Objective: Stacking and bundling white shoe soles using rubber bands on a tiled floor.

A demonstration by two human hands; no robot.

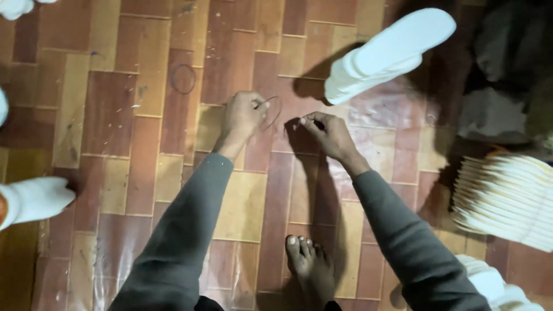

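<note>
While both hands pinch a thin band (pixel 275 109), white soles (pixel 383 55) lie near.

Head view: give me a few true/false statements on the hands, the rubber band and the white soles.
1. The left hand pinches a thin rubber band. True.
2. The right hand rests flat on the floor. False: it is raised, with fingertips pinched together near the band.
3. A second band lies on the tiled floor, apart from both hands. True.
4. The stack of white soles lies between the two hands. False: it lies beyond the right hand, toward the upper right.
5. A bare foot shows below the hands. True.
6. Both sleeves are white. False: both sleeves are grey.
</note>
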